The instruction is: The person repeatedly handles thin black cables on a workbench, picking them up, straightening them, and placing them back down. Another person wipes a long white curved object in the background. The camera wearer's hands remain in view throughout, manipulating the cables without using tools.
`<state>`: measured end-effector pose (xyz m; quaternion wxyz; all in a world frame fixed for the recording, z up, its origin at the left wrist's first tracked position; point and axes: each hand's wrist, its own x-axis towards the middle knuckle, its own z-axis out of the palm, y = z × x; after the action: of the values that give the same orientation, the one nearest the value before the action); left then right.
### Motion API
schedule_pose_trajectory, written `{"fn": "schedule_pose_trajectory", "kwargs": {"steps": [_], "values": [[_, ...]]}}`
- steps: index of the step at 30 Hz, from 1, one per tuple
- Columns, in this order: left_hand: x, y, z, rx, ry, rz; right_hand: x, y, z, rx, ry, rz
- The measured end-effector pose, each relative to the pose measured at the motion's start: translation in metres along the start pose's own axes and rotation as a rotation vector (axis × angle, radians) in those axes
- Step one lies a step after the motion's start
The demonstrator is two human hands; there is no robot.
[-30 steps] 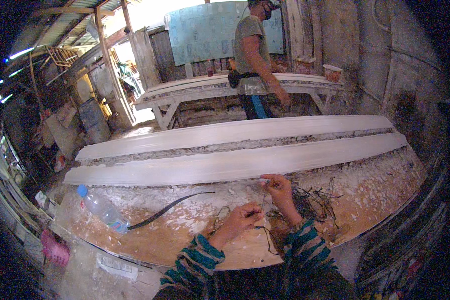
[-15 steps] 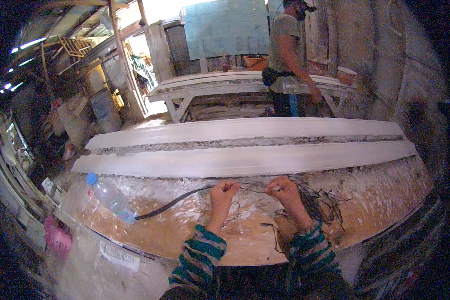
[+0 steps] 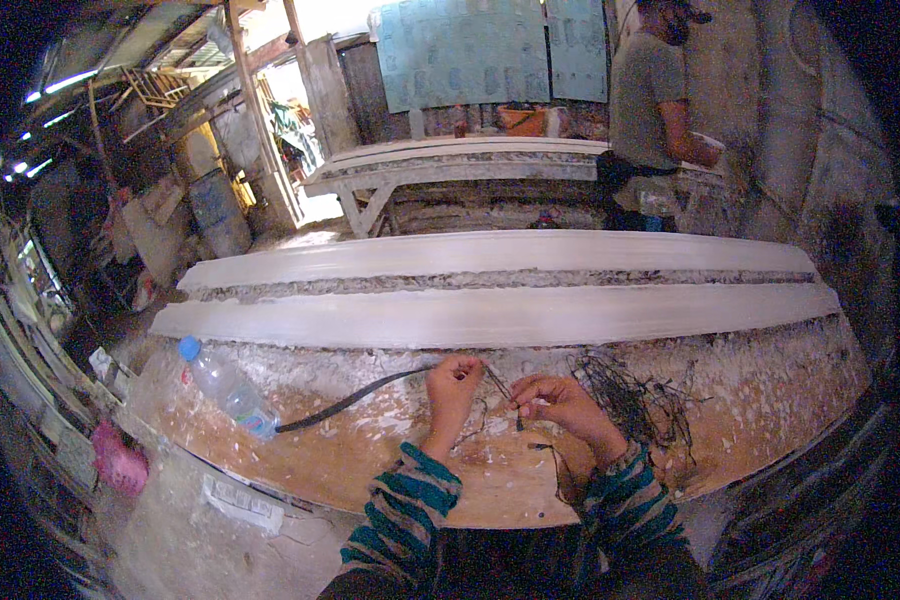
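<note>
My left hand (image 3: 452, 398) is closed in a pinch on the end of a flat black strap (image 3: 355, 396). The strap curves away left to the base of a clear plastic bottle (image 3: 228, 390) with a blue cap, lying on its side. A thin dark strand (image 3: 497, 380) runs from my left fingertips to my right hand (image 3: 562, 405), whose thumb and fingers pinch it; a short dark end hangs below them. Just beyond my right hand lies a tangled heap of dark strands (image 3: 635, 400). A loose dark piece (image 3: 560, 465) rests beside my right wrist.
Two long white boards (image 3: 490, 315) lie across the far part of the worn wooden tabletop (image 3: 450, 495). Beyond them stand another long bench (image 3: 460, 170) and a person (image 3: 655, 110) in a grey shirt. A pink bag (image 3: 120, 460) is at the lower left.
My right hand has come down and nearer, and the strand between my hands now slants downward. The left hand stays almost in place. The person at the back has moved right.
</note>
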<state>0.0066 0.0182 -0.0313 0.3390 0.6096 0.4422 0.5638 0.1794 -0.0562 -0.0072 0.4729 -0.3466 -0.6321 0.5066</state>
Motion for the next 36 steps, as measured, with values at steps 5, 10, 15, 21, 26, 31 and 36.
{"fn": "schedule_pose_trajectory", "kwargs": {"steps": [5,10,15,21,26,31,36], "values": [[-0.004,0.004,0.0,0.166,-0.13,-0.051,0.0,0.0,-0.006,-0.236,0.162,-0.016],[-0.01,0.011,0.006,0.032,-0.235,0.019,0.005,0.008,-0.011,-0.294,0.423,-0.019],[-0.018,0.03,0.005,-0.069,-0.568,-0.201,0.008,0.018,-0.016,-0.623,0.687,-0.17],[-0.038,0.037,0.012,-0.342,-0.872,-0.19,0.008,0.022,-0.026,-0.909,0.79,-0.216],[-0.049,0.04,0.017,-0.339,-0.884,-0.243,0.01,0.029,-0.029,-0.701,0.842,-0.198],[-0.048,0.038,0.014,-0.494,-0.965,-0.408,0.013,0.037,-0.03,-0.722,0.846,-0.261],[-0.035,0.033,0.011,-0.41,-0.845,-0.328,0.01,0.029,-0.031,-0.691,0.839,-0.136]]}}
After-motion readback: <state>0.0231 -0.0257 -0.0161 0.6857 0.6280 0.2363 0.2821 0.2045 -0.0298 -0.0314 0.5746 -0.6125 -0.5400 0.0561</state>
